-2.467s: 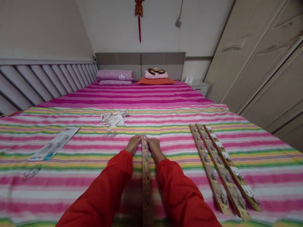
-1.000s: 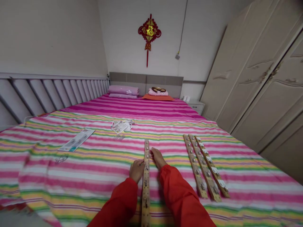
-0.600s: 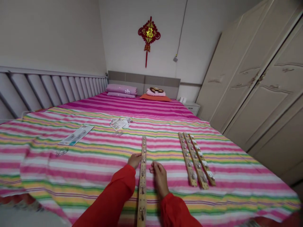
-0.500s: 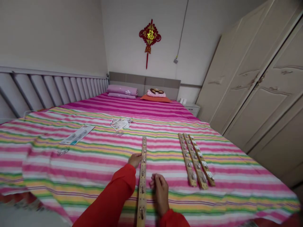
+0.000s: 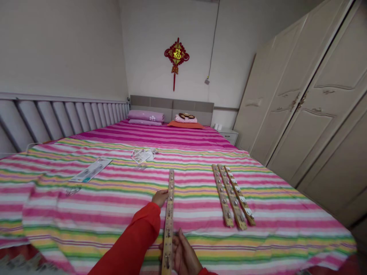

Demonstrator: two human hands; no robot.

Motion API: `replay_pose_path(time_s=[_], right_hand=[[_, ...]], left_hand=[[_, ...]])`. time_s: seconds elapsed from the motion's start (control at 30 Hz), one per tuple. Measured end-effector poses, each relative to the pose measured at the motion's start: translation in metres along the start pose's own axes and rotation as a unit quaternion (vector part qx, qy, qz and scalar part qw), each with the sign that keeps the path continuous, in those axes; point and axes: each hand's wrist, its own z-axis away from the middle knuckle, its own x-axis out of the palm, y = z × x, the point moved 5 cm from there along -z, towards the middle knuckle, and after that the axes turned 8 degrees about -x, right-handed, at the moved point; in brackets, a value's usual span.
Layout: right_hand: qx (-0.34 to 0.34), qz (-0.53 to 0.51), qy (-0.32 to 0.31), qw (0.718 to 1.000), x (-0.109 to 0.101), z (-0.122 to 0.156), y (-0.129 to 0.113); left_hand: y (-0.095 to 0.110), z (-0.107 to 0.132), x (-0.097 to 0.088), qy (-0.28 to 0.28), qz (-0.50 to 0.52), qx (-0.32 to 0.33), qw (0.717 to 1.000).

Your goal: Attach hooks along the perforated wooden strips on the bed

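A long narrow wooden strip (image 5: 168, 221) with a row of small metal hooks or clips runs away from me over the striped cloth. My left hand (image 5: 159, 198) pinches its left edge a little beyond the middle. Close to the near end, my right hand (image 5: 185, 254) grips the strip from the right, its fingers passing underneath and showing at the left side. Three similar strips lie side by side on the right: two with bare metal fittings (image 5: 223, 196) (image 5: 233, 196), and one with white pieces on its fittings (image 5: 241, 196).
A flat clear package (image 5: 91, 170) lies at the left, with a thin wire-like loop (image 5: 73, 190) near it. White-edged packets (image 5: 143, 154) sit farther back. Bedding (image 5: 146, 115) rests by the headboard (image 5: 192, 106). A railing (image 5: 57, 118) borders the left; a wardrobe (image 5: 309, 110) stands right.
My right hand has moved from beside the strip to its near end and taken hold of it from below. My left hand keeps its grip. The view has tilted up slightly.
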Motion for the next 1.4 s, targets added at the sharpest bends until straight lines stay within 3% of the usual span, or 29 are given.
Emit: replay_pose_path(time_s=[0.17, 0.6, 0.9, 1.1, 1.23, 1.4], right_hand=[[0.030, -0.018, -0.028, 0.999, 0.000, 0.003, 0.004], [0.016, -0.048, -0.042, 0.998, 0.005, 0.005, 0.001], [0.009, -0.077, -0.021, 0.997, 0.004, 0.007, -0.003], [0.015, -0.054, -0.053, 0.997, -0.014, 0.005, 0.011], [-0.001, -0.047, -0.029, 0.998, -0.032, -0.005, 0.030], [-0.043, -0.055, -0.038, 0.997, -0.024, -0.002, 0.026]], left_hand=[[-0.001, -0.002, 0.000, 0.000, 0.003, 0.002, 1.000], [0.002, -0.001, -0.006, 0.020, -0.032, 0.002, 0.999], [-0.001, -0.004, -0.004, 0.007, -0.074, 0.032, 0.997], [0.000, -0.001, -0.003, 0.006, -0.103, 0.045, 0.994], [0.001, -0.001, -0.004, 0.012, -0.121, 0.049, 0.991], [-0.001, -0.002, -0.005, 0.017, -0.137, 0.032, 0.990]])
